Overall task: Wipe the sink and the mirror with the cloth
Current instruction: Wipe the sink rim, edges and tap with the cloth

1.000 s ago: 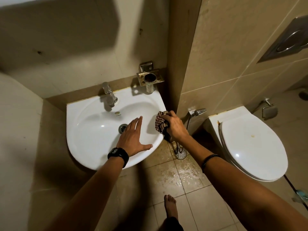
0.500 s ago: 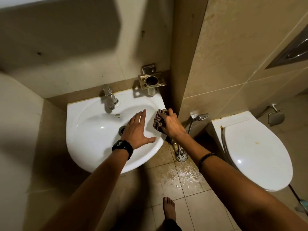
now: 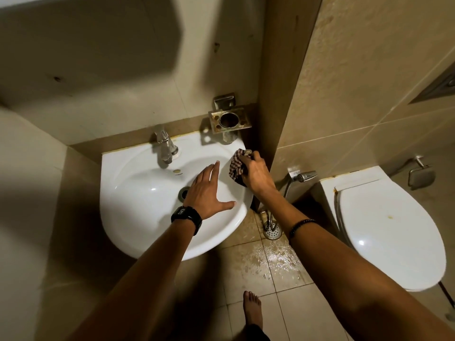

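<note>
**Still at the basin's right rim, mirror not yet reached**

Right now the person stands over the white sink [image 3: 138,217] in a cramped tiled corner, both arms stretched out toward it. Their right hand [image 3: 256,174] is closed around a bunched checked cloth [image 3: 237,166], pressing it against the right rim of the sink, toward the back corner and just below the metal tumbler holder [image 3: 230,119] fixed to the wall. Their left hand [image 3: 206,190] holds nothing: it lies flat and open inside the bowl, fingers spread, palm down beside the drain [image 3: 183,193], as if bracing. A dark watch [image 3: 187,219] sits on that wrist, and a beaded band circles the right forearm.

As for progress, I would judge the sink part to be underway and not finished. The cloth is on the rim's right side only; the area around the tap [image 3: 165,146], the far left of the bowl and the front lip show no cloth on them, and I cannot tell from the gloss alone which patches are already wiped. The mirror I cannot make out with any certainty; only a pale strip at the very top of the wall hints at something mounted there. So that half of the job appears untouched. To the right, the toilet [image 3: 394,230] has its lid down, and the floor [image 3: 270,262] between looks wet.
</note>
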